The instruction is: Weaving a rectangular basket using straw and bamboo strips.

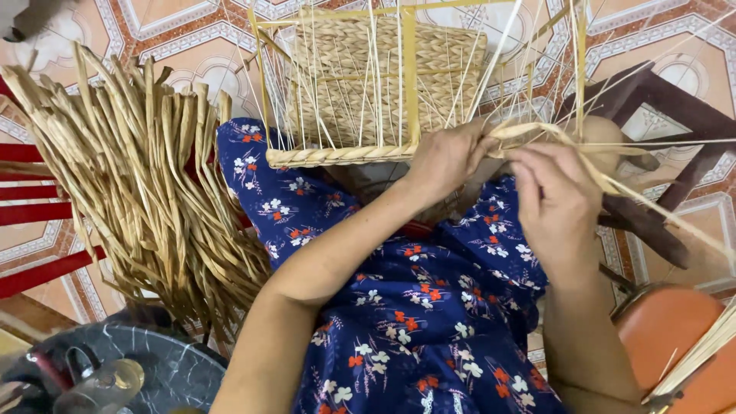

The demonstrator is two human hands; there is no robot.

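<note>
A half-woven basket (383, 77) on a yellow frame rests on my lap, thin pale stakes fanning up from it. Its near edge carries a braided rim (337, 156). My left hand (445, 157) presses on that rim at its right end, fingers closed around the weave. My right hand (556, 199) pinches a flat straw strand (613, 184) that runs from the rim off to the lower right. Both hands sit close together over my blue flowered dress (414, 307).
A thick bundle of dried straw strands (138, 184) lies to my left over red slats (38, 215). A dark wooden stool (659, 100) stands at right, an orange seat (675, 330) at lower right. A dark round table with a glass jar (107, 383) sits lower left. Patterned tile floor.
</note>
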